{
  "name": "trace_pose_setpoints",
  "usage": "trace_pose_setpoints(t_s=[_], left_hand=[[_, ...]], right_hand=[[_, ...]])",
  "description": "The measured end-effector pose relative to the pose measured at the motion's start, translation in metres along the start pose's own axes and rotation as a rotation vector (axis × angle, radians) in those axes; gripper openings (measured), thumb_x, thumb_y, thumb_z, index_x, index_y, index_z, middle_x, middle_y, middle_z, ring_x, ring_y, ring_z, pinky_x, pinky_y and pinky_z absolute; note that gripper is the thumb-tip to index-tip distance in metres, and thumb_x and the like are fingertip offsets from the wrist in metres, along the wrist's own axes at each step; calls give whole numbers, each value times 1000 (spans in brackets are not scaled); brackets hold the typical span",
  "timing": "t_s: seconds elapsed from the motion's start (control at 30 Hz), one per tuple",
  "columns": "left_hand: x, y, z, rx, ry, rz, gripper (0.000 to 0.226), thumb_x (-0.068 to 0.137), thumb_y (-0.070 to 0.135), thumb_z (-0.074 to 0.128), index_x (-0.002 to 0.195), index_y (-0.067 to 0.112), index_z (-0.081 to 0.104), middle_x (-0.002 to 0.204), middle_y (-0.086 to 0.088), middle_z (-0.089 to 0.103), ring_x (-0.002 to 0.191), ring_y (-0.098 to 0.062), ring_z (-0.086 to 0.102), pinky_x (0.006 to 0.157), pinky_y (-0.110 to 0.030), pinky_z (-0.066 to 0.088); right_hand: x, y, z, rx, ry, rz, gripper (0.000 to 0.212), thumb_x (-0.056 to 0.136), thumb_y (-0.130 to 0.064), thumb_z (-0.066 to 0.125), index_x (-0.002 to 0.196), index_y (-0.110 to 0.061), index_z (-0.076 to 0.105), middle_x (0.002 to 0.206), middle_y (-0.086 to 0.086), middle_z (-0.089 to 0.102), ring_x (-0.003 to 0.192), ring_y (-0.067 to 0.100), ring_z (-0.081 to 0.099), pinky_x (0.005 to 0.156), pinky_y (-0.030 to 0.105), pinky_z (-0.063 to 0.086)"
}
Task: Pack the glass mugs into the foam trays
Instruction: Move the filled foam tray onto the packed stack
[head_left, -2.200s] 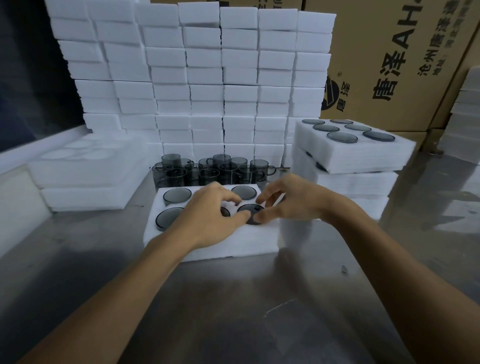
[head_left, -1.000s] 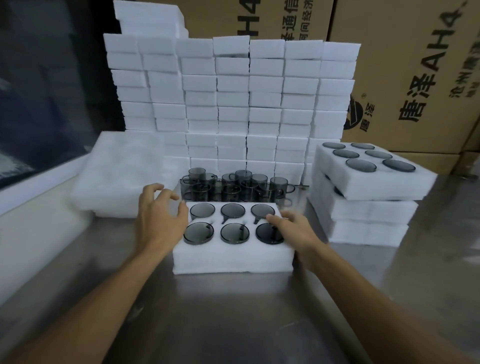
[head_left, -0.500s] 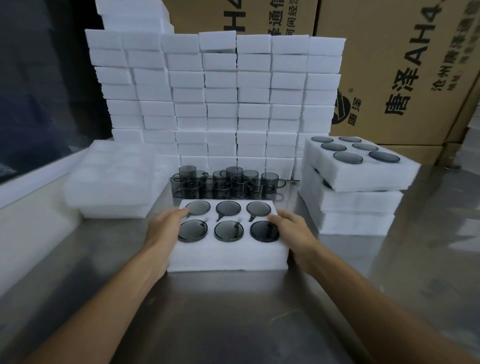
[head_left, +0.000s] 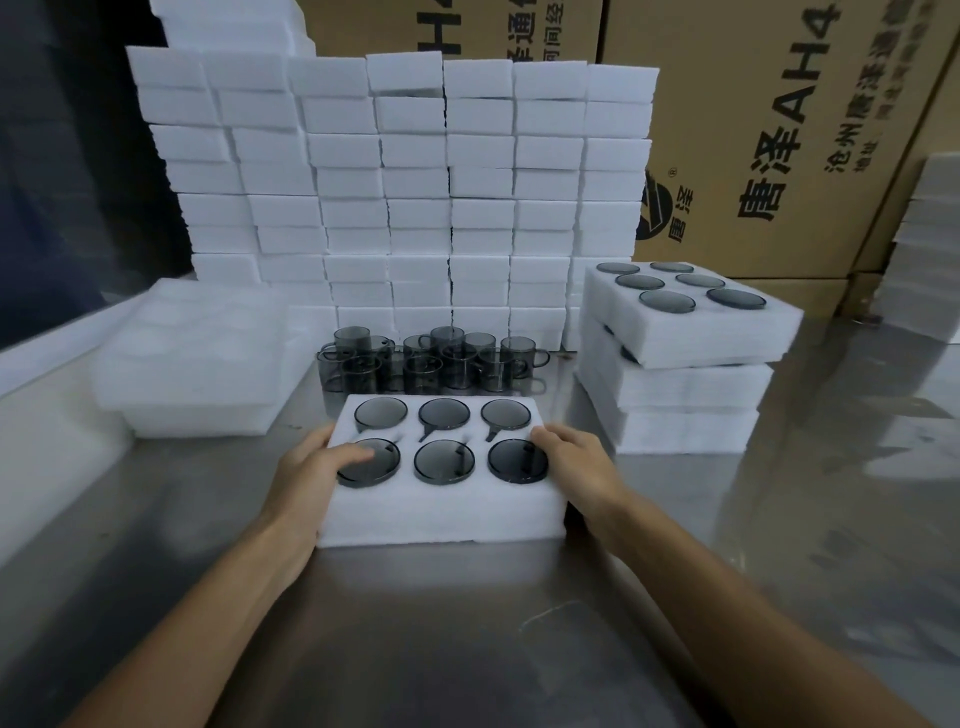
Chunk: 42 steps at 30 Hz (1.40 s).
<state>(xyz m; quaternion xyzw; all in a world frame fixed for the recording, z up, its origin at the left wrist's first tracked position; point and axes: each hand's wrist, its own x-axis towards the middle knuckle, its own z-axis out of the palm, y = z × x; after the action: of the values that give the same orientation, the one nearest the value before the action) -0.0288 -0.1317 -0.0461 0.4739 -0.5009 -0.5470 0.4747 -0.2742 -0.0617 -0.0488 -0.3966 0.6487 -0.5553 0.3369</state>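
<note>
At centre frame, on the steel table (head_left: 467, 639), sits a foam tray (head_left: 441, 512) with all six wells filled by glass mugs (head_left: 444, 461), seated mouth down so only their round dark bases show. Its long side runs left to right across the picture, two rows of three; handle slots in the far row point toward the lower edge of the frame. The left hand (head_left: 306, 480) grips the tray's left end, thumb lying over the near-left mug; the right hand (head_left: 576, 465) grasps the right end. This tray looks finished and, I'd judge, ready to be stacked. Right of centre, a stack of packed trays (head_left: 685, 374) stands. Just behind the tray, loose mugs (head_left: 431, 364) wait, so more packing remains. At left, empty trays (head_left: 197, 364) lie blurred.
</note>
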Motion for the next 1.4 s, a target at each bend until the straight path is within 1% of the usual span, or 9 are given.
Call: trace_pose_setpoints(t_s=[0.1,0.23,0.37,0.53,0.67,0.8,0.93,1.17,1.4], left_hand=[[-7,1,1,-15,7,36,29,75,2,63,92,23,74,82,-1,76,68,-20,69,58,-28,51],[-16,9,6,-44,32,75,43,72,-5,57,99,24,74,82,3,76,67,-18,68,54,-26,51],[-21,20,7,-84,61,87,48,68,-9,54,96,23,76,78,0,74,64,-21,64,55,-28,52],[-30,27,8,-101,25,78,52,64,-9,53,93,26,79,76,-1,75,57,-19,66,51,-29,53],[-41,24,31,-79,-86,61,40,71,-2,58,92,26,78,85,-7,76,71,-27,70,60,-34,55],[-57,15,66,-136,-137,-12,21,68,14,62,87,19,66,78,-8,71,65,-26,65,57,-31,49],[-74,8,99,-116,-194,-23,46,53,23,65,97,13,55,93,-16,64,80,-29,62,65,-36,46],[-92,-1,157,45,-294,-3,38,70,21,73,102,20,53,102,-8,63,90,-23,65,75,-37,53],[-95,-3,190,139,-337,5,40,63,31,67,102,27,59,104,0,68,95,-19,66,91,-42,54]], right_hand=[[-6,-1,-3,49,12,15,28,95,-19,59,70,-16,72,61,-14,69,55,0,61,54,13,46],[-21,-9,-9,226,-3,18,16,92,-17,64,83,-16,77,89,5,78,82,21,72,79,38,59],[-35,-30,-25,314,-63,-17,12,91,-22,68,99,-19,76,99,3,77,83,17,73,67,32,57],[-57,-39,-41,295,-81,35,36,88,-26,73,119,-15,59,114,9,72,84,25,71,78,43,57],[-71,-27,-58,226,40,117,41,84,-27,77,112,-11,53,99,12,72,76,24,70,69,43,58],[-73,-21,-98,189,18,133,26,85,-23,74,102,-8,59,90,16,69,75,26,66,70,38,53],[-72,-10,-139,130,64,125,12,84,-17,72,83,-8,65,77,14,69,60,22,65,51,27,52],[-53,4,-202,24,194,137,12,81,-17,74,89,-8,78,91,18,75,73,28,69,68,38,57],[-34,3,-229,-14,205,155,17,86,-16,72,100,-9,77,98,18,76,82,32,70,70,38,59]])
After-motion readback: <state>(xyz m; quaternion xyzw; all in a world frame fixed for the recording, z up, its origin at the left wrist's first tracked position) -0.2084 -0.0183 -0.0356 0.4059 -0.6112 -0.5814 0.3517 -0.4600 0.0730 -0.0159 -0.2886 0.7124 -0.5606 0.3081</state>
